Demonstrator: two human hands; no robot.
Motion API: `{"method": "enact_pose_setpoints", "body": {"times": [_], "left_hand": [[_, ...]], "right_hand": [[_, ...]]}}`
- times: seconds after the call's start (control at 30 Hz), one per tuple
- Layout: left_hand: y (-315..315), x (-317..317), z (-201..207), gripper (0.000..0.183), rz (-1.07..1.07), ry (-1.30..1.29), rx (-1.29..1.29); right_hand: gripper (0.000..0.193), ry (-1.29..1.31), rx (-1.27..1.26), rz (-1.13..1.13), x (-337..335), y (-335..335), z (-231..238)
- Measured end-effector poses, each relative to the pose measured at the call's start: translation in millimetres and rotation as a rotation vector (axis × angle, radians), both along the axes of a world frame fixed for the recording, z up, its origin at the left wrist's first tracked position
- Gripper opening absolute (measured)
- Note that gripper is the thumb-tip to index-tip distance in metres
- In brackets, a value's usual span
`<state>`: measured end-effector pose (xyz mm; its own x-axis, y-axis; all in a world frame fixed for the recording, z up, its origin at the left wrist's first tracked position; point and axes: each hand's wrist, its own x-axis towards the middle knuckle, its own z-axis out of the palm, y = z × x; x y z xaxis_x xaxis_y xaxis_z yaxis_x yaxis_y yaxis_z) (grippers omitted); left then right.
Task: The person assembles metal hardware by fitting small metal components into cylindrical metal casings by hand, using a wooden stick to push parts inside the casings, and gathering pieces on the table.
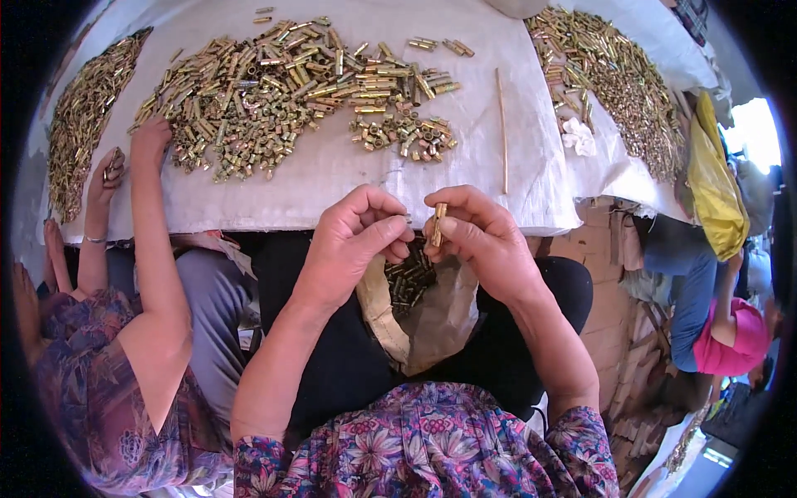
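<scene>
Flowered shirt cloth lies nearest to us, with two bare forearms running up from its short sleeves and leaning inward toward each other. Our left hand is bent in at the wrist, its fingers curled and its thumb stretched to the right to meet the fingertips. It is held narrow, with a tiny greyish bit showing at the tips; we cannot tell whether it grips anything. Our right hand arches its index finger over to the left and presses its thumb against a brass-coloured tube, holding it almost upright between thumb and fingers. That tube has a small dark hole in its side and sits in the narrow gap between our hands, just off the front edge of the white-covered desk. Below, between our black-clad thighs, we see a brown bag gaping, with more tubes inside. Ahead on the desk we have a heap of long tubes, short collars in front of it, and a thin stick to the right. On our left, a neighbour's hand reaches the heap's edge
</scene>
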<state>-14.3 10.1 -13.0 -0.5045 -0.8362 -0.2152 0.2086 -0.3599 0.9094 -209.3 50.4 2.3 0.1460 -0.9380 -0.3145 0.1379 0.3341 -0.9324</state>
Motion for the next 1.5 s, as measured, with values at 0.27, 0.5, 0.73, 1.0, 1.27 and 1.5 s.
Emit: {"method": "enact_pose_setpoints", "body": {"times": [0.27, 0.5, 0.73, 1.0, 1.27, 1.5], "left_hand": [[12.0, -3.2, 2.8, 0.01, -0.042, 0.08, 0.043], [12.1, -0.6, -2.5, 0.011, -0.016, 0.141, 0.052], [13.6, 0.6, -6.0, 0.013, -0.008, 0.087, 0.005], [19.8, 7.8, -9.3, 0.018, -0.253, 0.239, 0.049], [23.9, 4.2, -7.6, 0.022, -0.341, 0.333, 0.067], [6.1, 9.7, -7.4, 0.015, -0.297, 0.015, -0.112]], "right_hand": [[0.006, -0.283, 0.06, -0.257, 9.8, 8.2, -13.0], [0.006, -0.426, 0.081, -0.226, 11.8, 12.5, -25.9], [0.005, -0.165, 0.04, -0.171, 14.9, 17.9, -24.0], [0.01, -0.588, 0.029, -0.009, 6.9, 29.7, -27.9], [0.015, -0.498, -0.017, 0.028, 7.7, 39.0, -20.1], [0.019, -0.361, 0.036, 0.02, -1.3, 34.0, -14.3]]}}
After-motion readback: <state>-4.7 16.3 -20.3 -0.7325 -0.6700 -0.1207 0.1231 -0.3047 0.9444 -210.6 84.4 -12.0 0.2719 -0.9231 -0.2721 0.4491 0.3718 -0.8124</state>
